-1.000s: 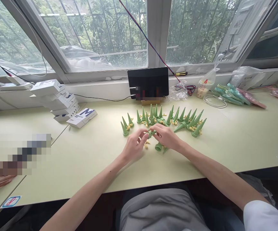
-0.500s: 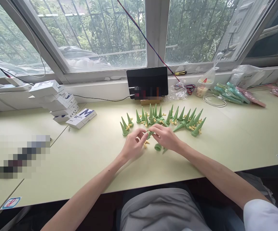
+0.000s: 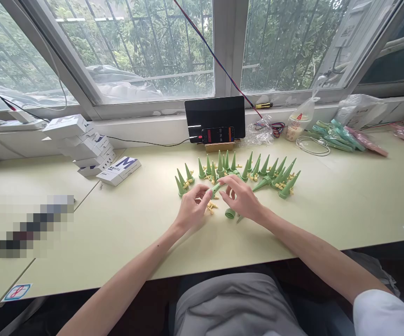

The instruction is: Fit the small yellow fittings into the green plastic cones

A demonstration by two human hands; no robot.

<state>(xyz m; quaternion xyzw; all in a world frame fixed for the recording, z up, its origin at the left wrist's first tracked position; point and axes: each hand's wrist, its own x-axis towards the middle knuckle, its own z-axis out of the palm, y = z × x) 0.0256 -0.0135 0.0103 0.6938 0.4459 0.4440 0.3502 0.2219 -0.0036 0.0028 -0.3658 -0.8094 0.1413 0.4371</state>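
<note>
My left hand (image 3: pixel 193 206) is closed round a small green cone-shaped spike (image 3: pixel 216 188), its narrow end pointing up and to the right. Close by its tip, my right hand (image 3: pixel 243 199) has thumb and forefinger parted; whether a fingertip touches the spike I cannot tell. Below the hands lie small yellow valve pieces (image 3: pixel 211 206) and a green ribbed cap (image 3: pixel 230 213). The tip of another green spike (image 3: pixel 240 219) shows beside the cap, partly hidden by my right hand. Behind, several green spikes (image 3: pixel 220 164) stand in a loose arc, many with yellow valves attached.
A dark tablet (image 3: pixel 214 112) leans at the back with a phone (image 3: pixel 219 135) before it. White boxes (image 3: pixel 79 144) are stacked at left, with one box (image 3: pixel 119 171) lying apart. A bagged cup (image 3: pixel 296 123), white cable (image 3: pixel 312 146) and packaged items (image 3: pixel 342 135) occupy the back right.
My right thumb and forefinger have spread apart from the spike held between both hands. My left hand keeps hold of it, and more of the spike now shows.
</note>
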